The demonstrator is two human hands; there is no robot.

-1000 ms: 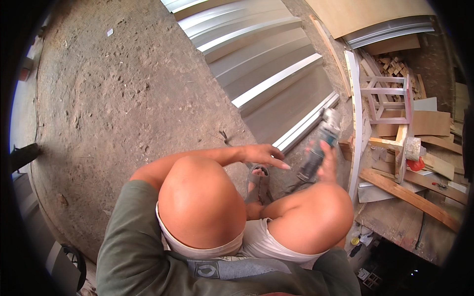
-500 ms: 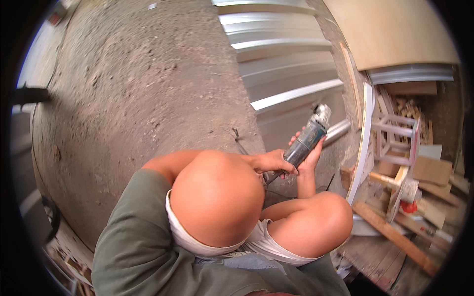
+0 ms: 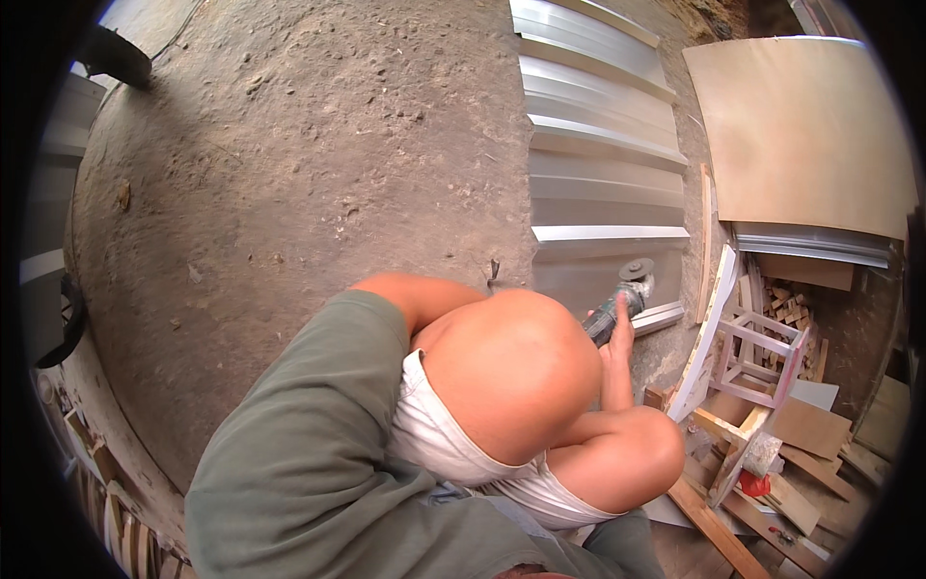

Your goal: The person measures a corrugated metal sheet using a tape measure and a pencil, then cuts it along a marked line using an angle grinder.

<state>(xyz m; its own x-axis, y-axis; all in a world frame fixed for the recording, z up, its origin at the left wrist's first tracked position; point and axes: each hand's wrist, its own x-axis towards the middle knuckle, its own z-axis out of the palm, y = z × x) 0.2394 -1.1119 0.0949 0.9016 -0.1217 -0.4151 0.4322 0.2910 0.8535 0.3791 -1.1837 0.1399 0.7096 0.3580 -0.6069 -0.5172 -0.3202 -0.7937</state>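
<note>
I squat over a dirt floor point(image 3: 289, 174). My right hand point(image 3: 618, 340) grips the dark body of an angle grinder point(image 3: 617, 301). Its round disc point(image 3: 637, 268) points away from me. The tool sits just above the near edge of a ribbed grey metal sheet point(image 3: 598, 193) lying on the ground. My left knee point(image 3: 516, 372) hides my left hand. Only the left upper arm point(image 3: 415, 294) shows, reaching toward the grinder behind the knee.
A large plywood board point(image 3: 801, 135) lies at the far right. Right of the sheet stand a white plank point(image 3: 709, 338) and a small unfinished wooden stool frame point(image 3: 762, 352). Wood offcuts point(image 3: 791, 309) and boards point(image 3: 810, 425) pile up around them.
The grinder swung from upright down to a low position over the sheet's near edge. My left hand, on the tool half a second ago, has slipped behind my knee. My head turned left.
</note>
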